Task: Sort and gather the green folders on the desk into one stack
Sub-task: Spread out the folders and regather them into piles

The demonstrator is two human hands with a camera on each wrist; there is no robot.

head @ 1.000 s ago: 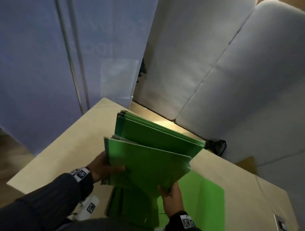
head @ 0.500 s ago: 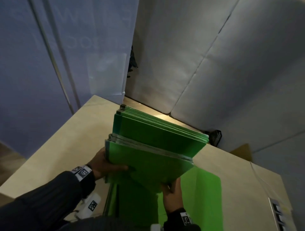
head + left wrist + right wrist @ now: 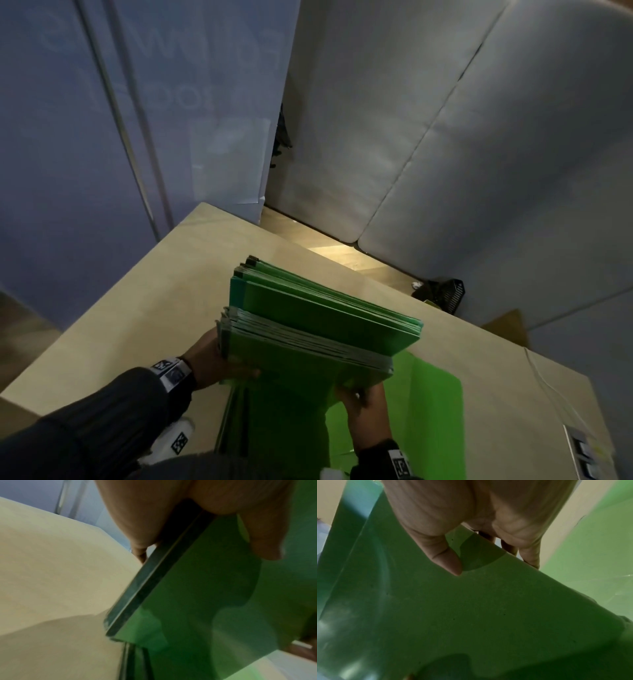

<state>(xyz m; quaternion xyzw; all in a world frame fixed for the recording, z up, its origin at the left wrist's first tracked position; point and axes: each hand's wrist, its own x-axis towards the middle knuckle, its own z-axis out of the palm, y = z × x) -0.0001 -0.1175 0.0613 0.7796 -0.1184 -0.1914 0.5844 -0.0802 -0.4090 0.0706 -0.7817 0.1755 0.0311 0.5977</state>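
I hold a thick bundle of green folders upright above the wooden desk, its edges fanned toward me. My left hand grips the bundle's left edge, thumb on the near face; the left wrist view shows the folder bundle pinched under that left hand. My right hand grips the bundle's lower right corner, and the right wrist view shows this right hand with thumb on the folder face and fingers behind. A bright green folder lies flat on the desk beneath, with darker folders beside it.
A grey padded wall and a blue panel stand behind the desk. A black basket sits past the desk's far edge. A white cable and a socket strip lie at the right.
The two fanned groups of folders have closed together into a tighter bundle. Both hands keep their grips, and the view has tilted slightly.
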